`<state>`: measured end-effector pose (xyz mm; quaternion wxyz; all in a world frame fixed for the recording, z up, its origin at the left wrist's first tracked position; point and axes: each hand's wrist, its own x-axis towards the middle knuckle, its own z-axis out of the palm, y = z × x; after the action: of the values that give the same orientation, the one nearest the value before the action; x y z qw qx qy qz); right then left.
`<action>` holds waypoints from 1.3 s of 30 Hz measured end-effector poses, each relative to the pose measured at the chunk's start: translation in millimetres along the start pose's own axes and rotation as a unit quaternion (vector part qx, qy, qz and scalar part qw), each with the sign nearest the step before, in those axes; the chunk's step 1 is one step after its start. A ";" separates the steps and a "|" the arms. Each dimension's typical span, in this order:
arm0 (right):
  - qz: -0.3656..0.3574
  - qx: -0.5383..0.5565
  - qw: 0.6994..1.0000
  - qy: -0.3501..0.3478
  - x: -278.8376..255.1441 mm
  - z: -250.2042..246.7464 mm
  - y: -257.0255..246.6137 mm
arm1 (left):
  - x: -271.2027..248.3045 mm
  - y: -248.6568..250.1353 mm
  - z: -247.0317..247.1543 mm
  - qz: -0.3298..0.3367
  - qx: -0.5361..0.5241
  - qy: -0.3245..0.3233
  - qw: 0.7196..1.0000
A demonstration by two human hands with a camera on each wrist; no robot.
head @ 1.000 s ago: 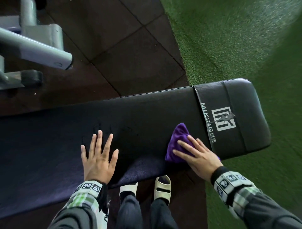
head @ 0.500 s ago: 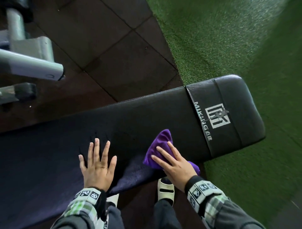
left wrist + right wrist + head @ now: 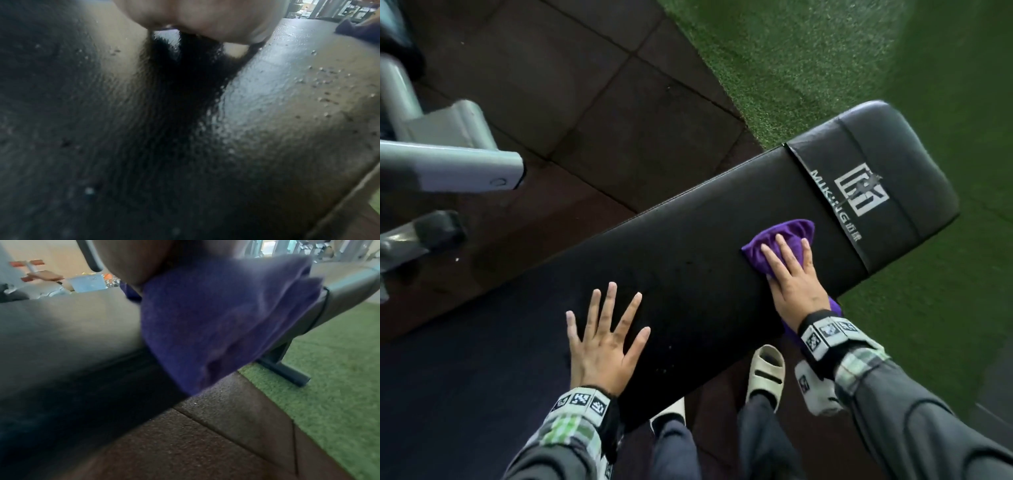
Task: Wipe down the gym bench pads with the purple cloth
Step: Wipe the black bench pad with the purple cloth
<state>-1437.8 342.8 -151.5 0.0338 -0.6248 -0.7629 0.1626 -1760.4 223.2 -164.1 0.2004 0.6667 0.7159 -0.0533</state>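
Grey sleeves with plaid cuffs and tagged wristbands nearest; pale slide sandals (image 3: 765,371) on the dark rubber floor tiles (image 3: 599,102) under the bench edge. Left hand (image 3: 604,346) lies flat on the long black vinyl bench pad (image 3: 688,267), fingers straight and splayed, holding nothing, just bracing. Left wrist view shows droplets or specks on the pad surface beside the palm. Right hand (image 3: 796,279) sits further along, fingers extended and pressing the bunched purple microfibre cloth (image 3: 789,233) onto the pad, no visible curl round it. Cloth lies just short of the seam before the logo-printed end section (image 3: 866,192); part of it hangs off the near edge of the pad under the wrist, clear in the right wrist view. Risks, my read: flat-hand pressure only, so the cloth can slip out or drag off that near edge on a fast stroke. Bunched cloth gives a narrow contact patch, likely streaks and missed strips. Logo end and left portion look unfinished. Beyond: green artificial turf (image 3: 825,68), grey metal machine frame (image 3: 448,168) far left.
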 end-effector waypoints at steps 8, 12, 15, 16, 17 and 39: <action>-0.294 -0.060 0.954 -0.027 -60.3 31.5 -58.9 | 0.1 2.2 3.0 -0.007 -0.015 0.018 1.000; -0.312 -0.108 0.943 -0.049 -93.9 25.1 -22.0 | -0.6 2.9 1.9 -0.003 -0.014 0.017 1.000; -0.226 -0.107 0.968 -0.026 -88.5 16.8 13.8 | 0.4 3.4 1.3 -0.004 -0.016 0.017 1.000; -0.177 -0.091 0.980 -0.024 -81.5 13.4 22.2 | 0.5 3.6 1.1 -0.004 -0.018 0.016 1.000; -0.126 -0.071 0.989 -0.015 -72.6 10.5 26.3 | 0.7 3.5 1.0 -0.003 -0.020 0.016 1.000; -0.111 -0.063 0.991 -0.024 -62.9 6.9 9.9 | 0.4 3.2 1.5 -0.001 -0.024 0.019 1.000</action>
<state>-1416.5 282.4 -151.4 -0.0064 -0.5327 -0.8371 0.1241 -1756.9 223.4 -165.0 0.2033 0.6621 0.7209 -0.0236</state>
